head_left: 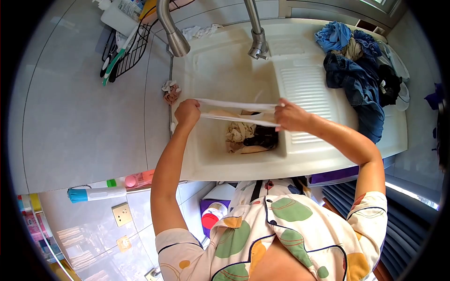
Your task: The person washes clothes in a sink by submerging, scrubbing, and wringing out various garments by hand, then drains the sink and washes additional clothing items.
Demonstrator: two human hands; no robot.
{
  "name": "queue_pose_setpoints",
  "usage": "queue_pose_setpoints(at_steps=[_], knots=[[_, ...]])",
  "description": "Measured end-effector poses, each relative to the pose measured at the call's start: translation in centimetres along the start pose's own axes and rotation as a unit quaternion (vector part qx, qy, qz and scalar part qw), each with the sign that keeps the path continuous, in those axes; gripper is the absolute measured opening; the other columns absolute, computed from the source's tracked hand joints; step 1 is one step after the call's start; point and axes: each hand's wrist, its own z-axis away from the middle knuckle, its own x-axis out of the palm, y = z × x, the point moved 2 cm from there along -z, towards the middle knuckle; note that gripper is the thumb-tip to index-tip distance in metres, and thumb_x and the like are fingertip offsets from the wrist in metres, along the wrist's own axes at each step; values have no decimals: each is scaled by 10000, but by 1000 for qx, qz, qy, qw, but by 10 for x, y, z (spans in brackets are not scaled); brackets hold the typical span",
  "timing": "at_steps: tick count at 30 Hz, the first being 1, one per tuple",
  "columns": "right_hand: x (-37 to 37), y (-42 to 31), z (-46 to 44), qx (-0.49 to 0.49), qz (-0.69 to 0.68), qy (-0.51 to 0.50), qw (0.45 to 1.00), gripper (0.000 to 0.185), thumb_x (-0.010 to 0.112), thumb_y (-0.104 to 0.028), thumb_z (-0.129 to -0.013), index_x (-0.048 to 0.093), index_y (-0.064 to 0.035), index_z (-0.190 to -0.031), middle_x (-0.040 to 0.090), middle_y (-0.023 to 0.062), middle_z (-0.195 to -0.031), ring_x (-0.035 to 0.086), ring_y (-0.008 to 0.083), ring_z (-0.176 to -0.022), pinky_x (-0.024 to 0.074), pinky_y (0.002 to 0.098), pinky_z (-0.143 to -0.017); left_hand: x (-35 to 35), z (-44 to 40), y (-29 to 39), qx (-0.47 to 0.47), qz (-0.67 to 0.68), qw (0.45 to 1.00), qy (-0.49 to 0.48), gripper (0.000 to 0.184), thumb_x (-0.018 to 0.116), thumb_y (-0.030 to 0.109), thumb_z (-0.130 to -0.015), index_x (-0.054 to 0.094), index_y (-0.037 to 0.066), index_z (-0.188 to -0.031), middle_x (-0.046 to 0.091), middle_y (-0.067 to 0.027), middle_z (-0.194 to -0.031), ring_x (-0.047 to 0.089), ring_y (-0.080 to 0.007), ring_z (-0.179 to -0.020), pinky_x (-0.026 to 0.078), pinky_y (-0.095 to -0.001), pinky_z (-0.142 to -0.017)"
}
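A white stretchy cloth loop (236, 103) is pulled taut in two strands across the basin of a cream sink (211, 164). One end is gripped by my left hand (188, 112), its fingers curled closed near the basin's left rim. My right hand (291, 115) closes on the other end, over the divider beside the ribbed washboard (304, 100). What kind of garment the loop belongs to, I cannot tell. Below it, a beige bunched cloth (238, 132) and a black cloth (263, 137) lie in the basin.
Two metal taps (178, 43) overhang the sink's back. Blue and dark clothes (354, 75) are heaped on the right ledge. A crumpled pinkish cloth (171, 92) sits by the left rim. On the left counter, a black wire rack (136, 56) holds brushes near a white bottle (121, 18).
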Motion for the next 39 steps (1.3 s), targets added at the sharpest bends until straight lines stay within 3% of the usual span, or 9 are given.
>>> queue_pose_setpoints(at_steps=[7,12,16,18,22,27,31,36,39], knots=[[-36,52,-12,129,-18,102,986,116,551,-237,-727,534,-128,-691,559,15,-682,517,152,-775,220,374,-892,14,16,11,60,-188,977,-80,139,605,181,-625,632,135,-753,598,-111,-760,574,-276,-713,451,-353,-634],[-48,76,-16,185,-23,102,977,152,525,-262,-756,548,-123,-697,562,-8,-690,509,146,-805,214,384,-884,32,23,2,321,96,927,-168,131,578,109,-688,622,85,-808,582,-112,-682,565,-273,-671,450,-347,-641],[-48,83,-15,193,9,95,977,137,533,-254,-745,563,-130,-696,546,-12,-673,496,141,-808,210,380,-880,39,33,8,306,249,905,-159,169,532,145,-727,610,72,-858,591,-105,-673,573,-263,-671,453,-318,-635],[-50,80,-17,195,31,98,976,128,535,-250,-742,567,-136,-690,541,-14,-672,492,139,-805,209,379,-878,31,37,12,12,188,943,-276,184,494,133,-735,592,27,-850,585,-115,-666,576,-263,-655,453,-323,-628],[-53,49,-25,121,32,126,984,108,552,-213,-716,557,-144,-633,541,-12,-698,488,122,-813,204,373,-887,59,12,-6,59,-17,996,-72,192,470,128,-732,567,-9,-824,573,-117,-620,584,-240,-629,460,-293,-574],[-43,2,-26,49,37,93,994,100,547,-178,-661,539,-159,-564,485,-32,-619,483,110,-756,206,335,-893,93,-29,-16,-212,623,752,39,212,435,61,-742,471,42,-949,536,-95,-900,556,-211,-755,474,-319,-542],[-48,-22,-25,21,25,60,998,69,543,-154,-651,546,-163,-583,491,-45,-653,477,100,-759,210,329,-881,97,-43,3,-264,650,711,38,313,436,45,-739,436,69,-1051,497,-87,-956,520,-246,-837,473,-374,-550],[-58,-8,-13,60,-15,62,996,115,530,-193,-709,544,-151,-603,499,-33,-644,474,119,-754,253,356,-850,90,-31,-19,97,154,983,23,369,488,-15,-629,514,43,-993,507,-193,-984,503,-336,-878,411,-315,-761],[-57,34,-7,159,-26,44,986,186,506,-250,-761,531,-128,-623,513,13,-639,481,170,-715,286,357,-752,71,-2,-29,225,308,905,-188,285,484,-30,-613,573,23,-878,561,-171,-845,537,-283,-785,420,-304,-697]])
